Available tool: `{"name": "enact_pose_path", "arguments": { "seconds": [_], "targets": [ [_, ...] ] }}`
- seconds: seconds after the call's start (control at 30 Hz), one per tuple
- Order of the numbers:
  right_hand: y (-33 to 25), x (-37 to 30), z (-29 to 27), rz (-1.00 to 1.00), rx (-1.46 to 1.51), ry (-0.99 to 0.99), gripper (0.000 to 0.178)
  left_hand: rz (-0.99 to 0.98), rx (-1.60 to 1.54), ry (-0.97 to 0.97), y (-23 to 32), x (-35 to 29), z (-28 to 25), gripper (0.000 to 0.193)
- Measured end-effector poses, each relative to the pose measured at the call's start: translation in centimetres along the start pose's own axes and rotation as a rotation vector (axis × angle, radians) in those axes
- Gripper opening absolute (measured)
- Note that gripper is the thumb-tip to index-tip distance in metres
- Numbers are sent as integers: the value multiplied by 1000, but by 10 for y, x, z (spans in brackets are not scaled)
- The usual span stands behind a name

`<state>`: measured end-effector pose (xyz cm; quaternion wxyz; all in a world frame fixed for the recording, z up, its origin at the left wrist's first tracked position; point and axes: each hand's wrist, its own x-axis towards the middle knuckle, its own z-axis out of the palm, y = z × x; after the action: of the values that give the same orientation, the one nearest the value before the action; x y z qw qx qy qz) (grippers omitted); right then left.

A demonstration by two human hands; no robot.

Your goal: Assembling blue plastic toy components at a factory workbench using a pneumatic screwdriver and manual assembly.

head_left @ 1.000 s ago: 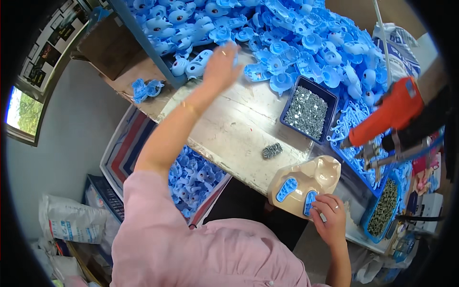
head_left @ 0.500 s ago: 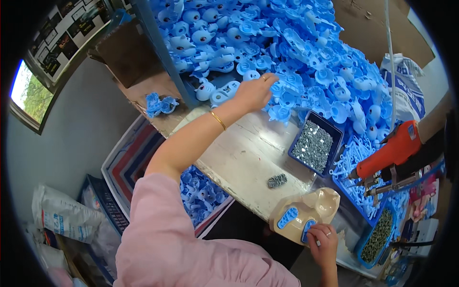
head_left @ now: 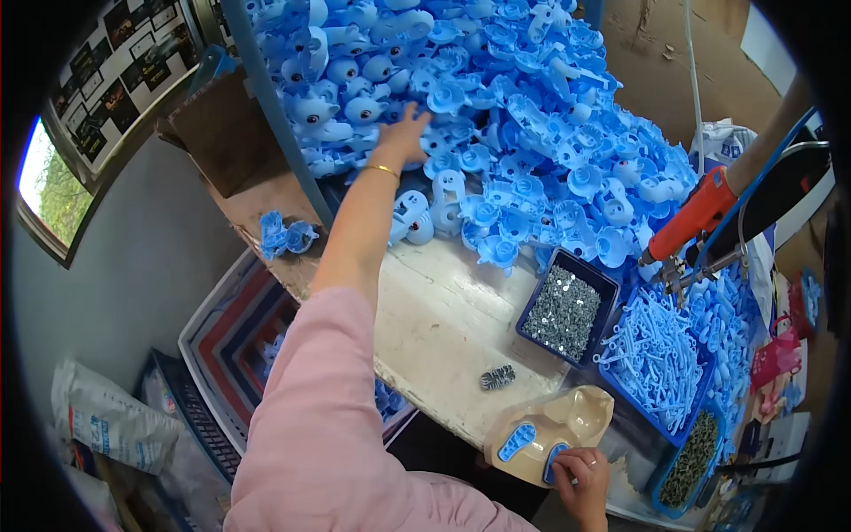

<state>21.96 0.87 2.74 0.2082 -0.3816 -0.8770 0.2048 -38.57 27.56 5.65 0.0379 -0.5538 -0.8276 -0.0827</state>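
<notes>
The left hand [head_left: 403, 140] was spread wide at the heap [head_left: 510, 124] beyond the block [head_left: 589, 412], which cupped two blue bits [head_left: 516, 441], likely to steady them, while the right hand [head_left: 582, 483] touched one, its grip hidden from me.

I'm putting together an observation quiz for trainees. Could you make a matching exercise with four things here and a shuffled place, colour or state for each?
1. Left hand
2. Right hand
3. Power tool
4. Dark blue tray

A. Holding small grey metal pieces
B. At the heap of blue plastic parts
C. Red-orange
D. At the beige moulded block

Pairs: 1-B, 2-D, 3-C, 4-A
</notes>
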Motion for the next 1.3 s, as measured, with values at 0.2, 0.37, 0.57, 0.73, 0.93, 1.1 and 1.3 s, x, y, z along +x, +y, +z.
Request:
{"name": "enact_pose_path", "arguments": {
  "seconds": [0.2, 0.37, 0.57, 0.73, 0.93, 1.1, 1.3],
  "targets": [
    [-6, 4, -9, 18, 11, -69, 13, 364, 290, -52, 85, -47, 5, 90],
    [-8, 5, -12, -30, -1, -95, 12, 520, 59, 276, 67, -53, -27, 93],
    [-11, 11, -13, -9, 23, -98, 12, -168, 530, 773, -4, -12, -156, 104],
    [-10, 12, -13, 5, 22, -85, 12, -119, 225, 383, -47, 12, -202, 119],
    [-12, 8, -14, 2, 26, -68, 12, -198, 160, 299, -54, 38, -203, 119],
    [-13, 10, -12, 51, 38, -68, 13, -61, 180, 375, -40, 16, -182, 84],
    [-10, 16, 0, 82, -19, 9, 9, 133, 228, 395, 8, -36, -148, 61]
  ]
}}
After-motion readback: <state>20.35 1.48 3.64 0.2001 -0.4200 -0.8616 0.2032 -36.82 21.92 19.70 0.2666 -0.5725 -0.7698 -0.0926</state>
